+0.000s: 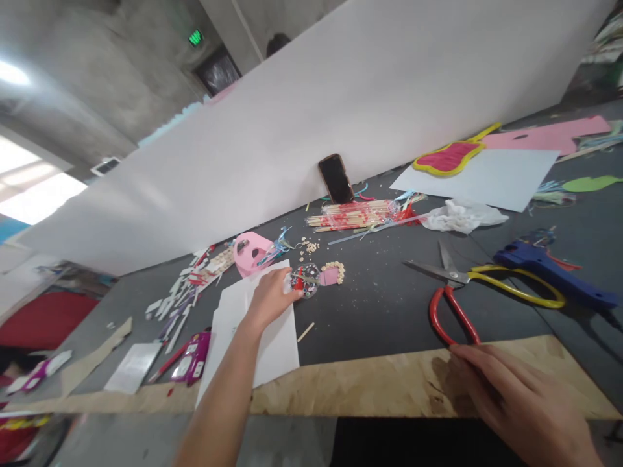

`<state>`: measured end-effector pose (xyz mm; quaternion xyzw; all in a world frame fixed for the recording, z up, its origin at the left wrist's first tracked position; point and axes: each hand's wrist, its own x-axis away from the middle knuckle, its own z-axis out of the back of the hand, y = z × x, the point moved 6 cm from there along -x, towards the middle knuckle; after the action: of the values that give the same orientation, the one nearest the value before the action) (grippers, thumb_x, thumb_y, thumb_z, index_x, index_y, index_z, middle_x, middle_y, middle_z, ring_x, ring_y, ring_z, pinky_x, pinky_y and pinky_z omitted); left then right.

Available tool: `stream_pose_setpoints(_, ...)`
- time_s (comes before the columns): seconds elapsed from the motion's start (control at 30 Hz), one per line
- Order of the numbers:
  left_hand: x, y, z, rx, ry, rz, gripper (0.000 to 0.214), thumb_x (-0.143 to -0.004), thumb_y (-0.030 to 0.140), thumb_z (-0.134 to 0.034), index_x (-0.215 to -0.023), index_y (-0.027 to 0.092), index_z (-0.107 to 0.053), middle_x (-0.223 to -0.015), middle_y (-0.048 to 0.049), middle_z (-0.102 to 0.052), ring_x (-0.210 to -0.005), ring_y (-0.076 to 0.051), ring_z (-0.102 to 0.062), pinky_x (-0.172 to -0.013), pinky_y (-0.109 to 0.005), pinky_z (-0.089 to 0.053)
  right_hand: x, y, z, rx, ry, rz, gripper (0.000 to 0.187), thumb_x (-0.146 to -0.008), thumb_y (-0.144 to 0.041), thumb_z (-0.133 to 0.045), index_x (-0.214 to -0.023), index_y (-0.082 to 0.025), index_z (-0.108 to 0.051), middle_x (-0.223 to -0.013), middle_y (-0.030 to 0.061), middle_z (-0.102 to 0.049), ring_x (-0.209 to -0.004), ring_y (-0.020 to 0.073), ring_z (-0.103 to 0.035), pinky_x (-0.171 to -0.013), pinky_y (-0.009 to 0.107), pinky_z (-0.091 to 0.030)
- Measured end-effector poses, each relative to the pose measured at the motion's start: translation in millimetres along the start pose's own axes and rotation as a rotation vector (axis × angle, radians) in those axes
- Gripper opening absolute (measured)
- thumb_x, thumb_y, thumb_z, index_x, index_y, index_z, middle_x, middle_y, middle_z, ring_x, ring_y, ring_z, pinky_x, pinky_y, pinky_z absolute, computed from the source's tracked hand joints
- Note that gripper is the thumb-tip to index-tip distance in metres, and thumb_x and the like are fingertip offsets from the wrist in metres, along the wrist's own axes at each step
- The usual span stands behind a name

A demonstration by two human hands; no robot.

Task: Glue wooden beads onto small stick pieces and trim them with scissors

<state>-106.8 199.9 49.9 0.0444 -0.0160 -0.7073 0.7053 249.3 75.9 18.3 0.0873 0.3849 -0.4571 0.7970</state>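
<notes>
My left hand [270, 299] reaches out over a white sheet of paper [260, 337] and pinches a small round beaded ornament [305, 281] with red, dark and clear pieces. A pink piece edged with pale beads [332, 274] lies just right of it. My right hand [516, 399] lies flat, fingers stretched, on the bare wooden edge of the table [370, 386], close to the red handle of a pair of scissors [455, 292] with one red and one yellow loop.
A blue glue gun [555, 269] lies right of the scissors. A phone [335, 178] leans on a white board [370, 97]. Bundled wooden sticks [355, 215], a white cloth [460, 215], a pink mask shape [250, 251], paper scraps [180, 301] and pink packets [192, 360] lie around.
</notes>
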Motion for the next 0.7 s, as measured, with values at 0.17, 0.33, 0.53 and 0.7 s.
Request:
stream_pose_setpoints(0.17,9.6,9.7,-15.1,0.012,0.005,-0.054,0.031,-0.071,0.033,-0.067,-0.1,0.021,-0.061,-0.121,-0.0082,-0.057,-0.114,-0.025,-0.051,-0.095,-0.036,-0.04,-3.3,-2.4,0.9,0.046,0.002,0.01,0.016,-0.09,-0.026,-0.048,-0.091,-0.018,-0.061,-0.076,0.0034,-0.069,-0.063,0.0143,-0.065,-0.063,0.026,-0.046)
stream_pose_setpoints(0.33,14.7,18.1,-16.2,-0.011,0.06,-0.086,0.003,-0.077,0.026,-0.064,-0.076,0.023,-0.066,-0.127,-0.0072,-0.051,-0.121,-0.029,-0.042,-0.098,-0.046,-0.036,-5.0,-2.0,1.4,0.052,0.006,0.01,0.019,-0.092,-0.027,-0.046,-0.089,-0.018,-0.062,-0.075,0.0034,-0.069,-0.061,0.0137,-0.064,-0.059,0.025,-0.046)
stream_pose_setpoints(0.53,17.6,16.9,-12.1,-0.021,0.113,-0.138,0.013,-0.083,0.023,-0.057,-0.079,0.027,-0.069,-0.122,-0.0044,-0.056,-0.121,-0.027,-0.041,-0.099,-0.047,-0.034,-2.6,-0.8,-1.0,0.054,0.0,0.013,0.017,-0.09,-0.027,-0.049,-0.09,-0.019,-0.063,-0.078,0.0032,-0.07,-0.065,0.0145,-0.066,-0.064,0.026,-0.048)
stream_pose_setpoints(0.7,18.7,13.2,-12.6,-0.014,0.148,-0.155,0.016,-0.083,0.022,-0.057,-0.079,0.028,-0.07,-0.117,-0.0037,-0.059,-0.117,-0.027,-0.044,-0.097,-0.046,-0.035,-4.3,-1.6,0.7,0.07,0.004,0.002,0.02,-0.09,-0.028,-0.048,-0.087,-0.019,-0.065,-0.076,0.0031,-0.071,-0.063,0.0144,-0.066,-0.062,0.025,-0.048)
